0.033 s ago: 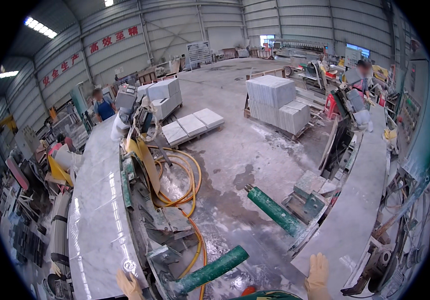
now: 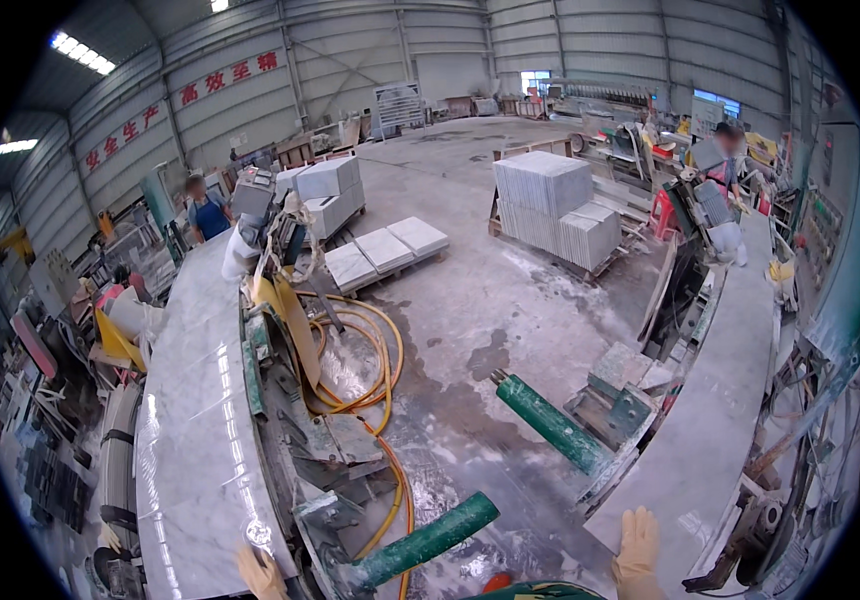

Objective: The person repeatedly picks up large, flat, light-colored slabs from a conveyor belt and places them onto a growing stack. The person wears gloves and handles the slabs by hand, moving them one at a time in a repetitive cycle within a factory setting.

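Note:
My right hand (image 2: 636, 548), in a cream glove, lies at the near corner of a long grey-white marble slab (image 2: 695, 470), with its fingers stretched out. To the left, my left hand (image 2: 261, 572) in a matching glove rests at the near end of another long, wet-looking marble slab (image 2: 190, 440); its fingers are apart and slightly smeared. Neither hand grips anything that I can see. The lower parts of both hands run out of the picture.
Two green rollers (image 2: 440, 535) (image 2: 550, 425) jut between the slabs. A yellow hose (image 2: 390, 350) coils on the floor. Stacked tiles (image 2: 540, 195) stand on a pallet farther off. One person (image 2: 208, 212) stands at far left, another (image 2: 725, 165) at far right.

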